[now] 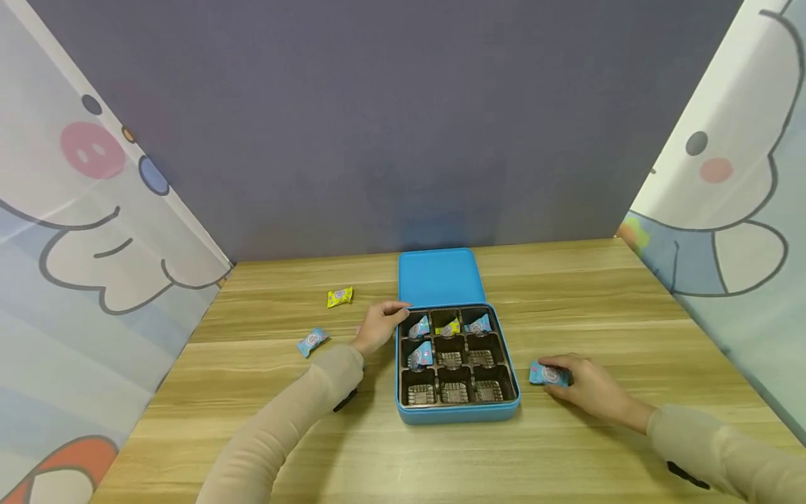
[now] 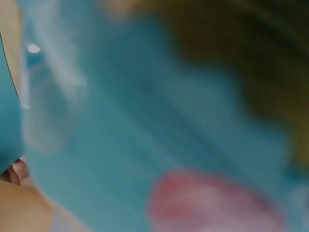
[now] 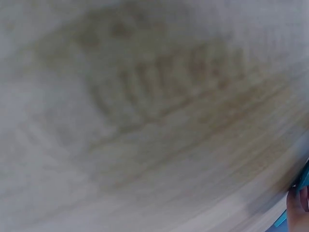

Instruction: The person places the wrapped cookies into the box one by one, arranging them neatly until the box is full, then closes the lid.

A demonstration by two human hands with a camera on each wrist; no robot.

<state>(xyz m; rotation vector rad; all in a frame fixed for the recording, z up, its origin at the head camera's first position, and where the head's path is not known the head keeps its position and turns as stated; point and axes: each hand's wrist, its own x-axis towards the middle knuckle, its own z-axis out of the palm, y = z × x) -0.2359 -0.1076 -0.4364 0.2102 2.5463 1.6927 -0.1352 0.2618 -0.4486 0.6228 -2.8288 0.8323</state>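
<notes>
A blue box [image 1: 457, 414] holds a dark tray with several compartments. Blue-wrapped candies [image 1: 420, 355] lie in the left and right back compartments and the middle-left one; a yellow-wrapped candy [image 1: 448, 327] is in the back middle. At the box's back left corner, my left hand [image 1: 380, 326] grips the rim with thumb and fingers. To the right of the box, just over the table, my right hand [image 1: 588, 385] pinches another blue-wrapped candy [image 1: 546, 374] between thumb and fingers. Blurred blue and pink surfaces fill most of the left wrist view, with curled fingers [image 2: 18, 173] at its lower left.
The box's blue lid [image 1: 439, 274] lies open behind it. On the wooden table [image 1: 264, 413], left of the box, lie a yellow-wrapped candy [image 1: 340, 297] and a blue-wrapped one [image 1: 312, 341]. Something pink is mostly hidden behind my left hand. A grey panel [image 1: 428, 126] stands at the back.
</notes>
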